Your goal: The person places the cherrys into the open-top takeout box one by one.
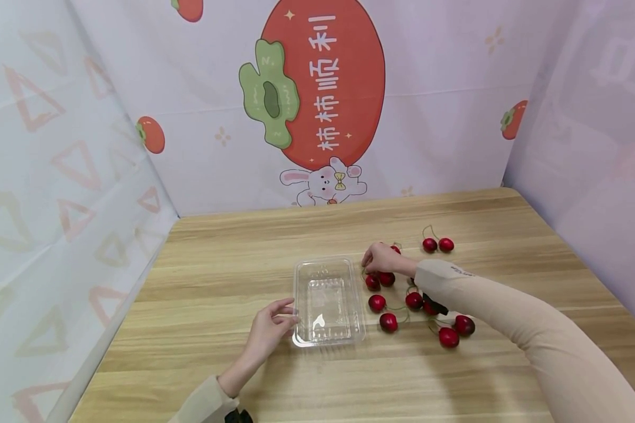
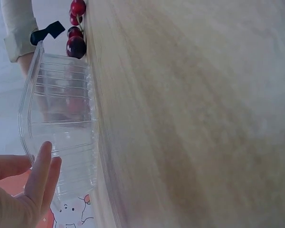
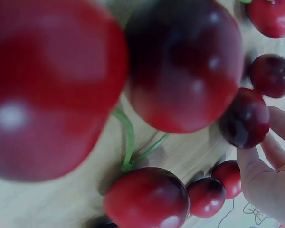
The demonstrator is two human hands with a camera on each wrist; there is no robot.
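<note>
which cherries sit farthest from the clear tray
The pair of cherries at the back right of the table, beyond the right hand; the other cherries cluster beside the clear plastic tray.

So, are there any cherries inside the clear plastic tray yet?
No, in the head view the clear plastic tray holds nothing, and every one of the cherries lies on the wooden table to its right.

Staged tabletop booth: wooden table (image 1: 233, 258) enclosed by hung printed cloth backdrops (image 1: 455, 106), with cartoon persimmon (image 1: 323, 82) and rabbit (image 1: 323, 183).
</note>
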